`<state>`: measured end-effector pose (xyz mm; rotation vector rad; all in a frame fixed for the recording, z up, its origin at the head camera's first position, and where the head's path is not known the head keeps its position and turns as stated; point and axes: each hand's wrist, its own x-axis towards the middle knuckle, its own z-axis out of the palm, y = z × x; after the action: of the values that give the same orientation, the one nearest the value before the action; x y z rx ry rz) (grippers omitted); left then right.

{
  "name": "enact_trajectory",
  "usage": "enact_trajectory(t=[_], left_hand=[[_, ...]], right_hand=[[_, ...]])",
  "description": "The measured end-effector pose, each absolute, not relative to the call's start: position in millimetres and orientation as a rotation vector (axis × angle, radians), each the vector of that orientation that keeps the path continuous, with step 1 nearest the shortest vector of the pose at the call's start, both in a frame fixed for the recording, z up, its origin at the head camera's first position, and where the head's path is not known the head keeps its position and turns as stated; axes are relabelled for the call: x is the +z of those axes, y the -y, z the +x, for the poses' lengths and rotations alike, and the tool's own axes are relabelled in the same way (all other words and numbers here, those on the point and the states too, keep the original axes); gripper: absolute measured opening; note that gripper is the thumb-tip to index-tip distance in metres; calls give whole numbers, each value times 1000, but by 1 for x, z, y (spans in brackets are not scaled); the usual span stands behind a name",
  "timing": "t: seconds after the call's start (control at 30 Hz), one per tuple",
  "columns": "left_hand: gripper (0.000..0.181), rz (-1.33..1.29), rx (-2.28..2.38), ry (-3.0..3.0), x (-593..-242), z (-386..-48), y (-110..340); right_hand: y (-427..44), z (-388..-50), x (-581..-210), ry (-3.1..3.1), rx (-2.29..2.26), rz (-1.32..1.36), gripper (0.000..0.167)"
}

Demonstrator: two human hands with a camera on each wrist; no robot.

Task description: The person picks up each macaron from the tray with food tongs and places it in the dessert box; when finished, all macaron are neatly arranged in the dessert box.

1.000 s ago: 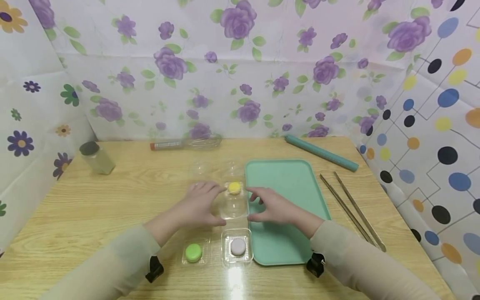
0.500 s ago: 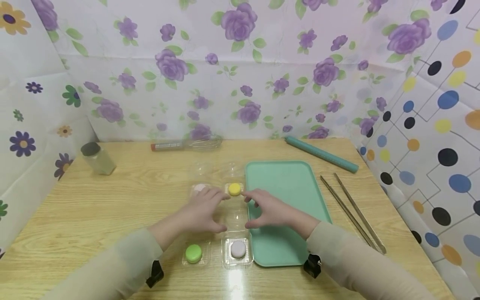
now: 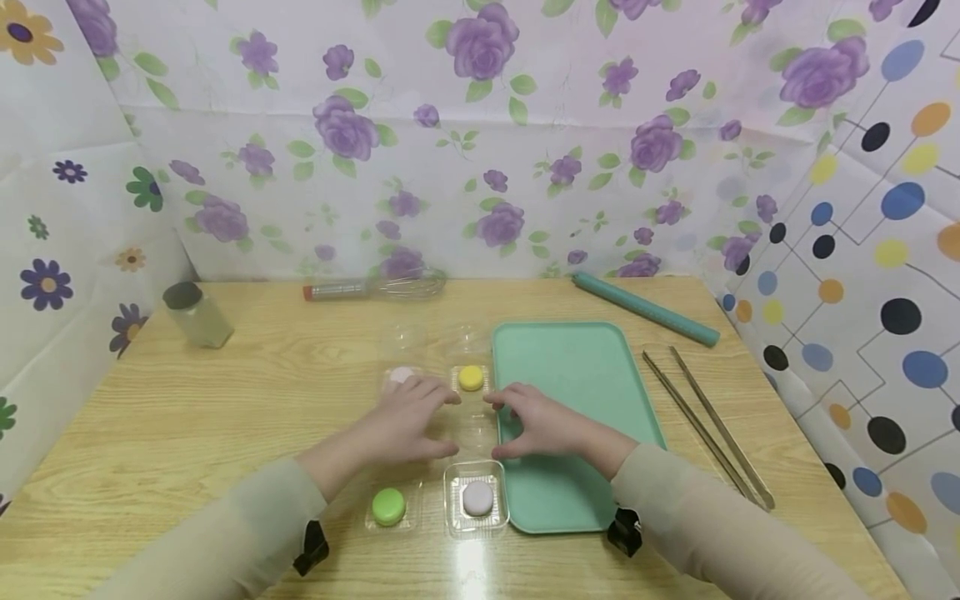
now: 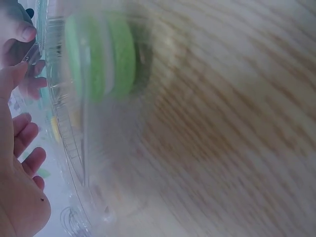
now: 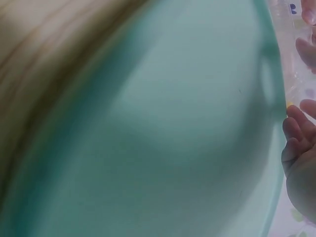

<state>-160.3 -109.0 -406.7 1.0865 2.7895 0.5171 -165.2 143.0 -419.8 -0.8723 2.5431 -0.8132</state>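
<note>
Both hands face each other over a clear plastic lid point(image 3: 476, 435), hard to make out, behind the clear box point(image 3: 450, 525) with a lilac macaron point(image 3: 477, 498). My left hand point(image 3: 397, 421) is at the lid's left, fingers loosely bent, thumb apart from them. My right hand point(image 3: 538, 421) mirrors it on the right, over the tray's left edge. Whether the fingertips touch the lid is unclear. A green macaron point(image 3: 388, 507) sits in a clear box below my left hand. Behind the hands are a yellow macaron point(image 3: 471, 377) and a pink macaron point(image 3: 401, 374), partly covered.
Right of the boxes lies a green tray point(image 3: 570, 358). Metal tongs point(image 3: 712, 425) lie beyond it, with a teal rolling pin point(image 3: 645, 309) behind. A whisk point(image 3: 375, 287) lies along the back edge, and a dark-capped jar point(image 3: 198, 315) stands at the left. Printed cloths surround the table.
Both hands have come slightly nearer to the camera, uncovering the pink macaron. The clear lid between them has shifted nearer to the lilac macaron's box.
</note>
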Motion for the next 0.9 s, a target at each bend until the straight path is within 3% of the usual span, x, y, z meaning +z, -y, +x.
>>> enact_trajectory(t=[0.33, 0.7, 0.9], left_hand=[[42, 1207, 518, -2857, -402, -161, 116], [38, 1191, 608, -2953, -394, -157, 134], [42, 1165, 712, -2976, -397, -155, 131]], right_hand=[[-145, -168, -420, -2555, -855, -857, 77], [-142, -167, -415, -2497, -953, -886, 83], [-134, -165, -417, -2421, -1074, -761, 83]])
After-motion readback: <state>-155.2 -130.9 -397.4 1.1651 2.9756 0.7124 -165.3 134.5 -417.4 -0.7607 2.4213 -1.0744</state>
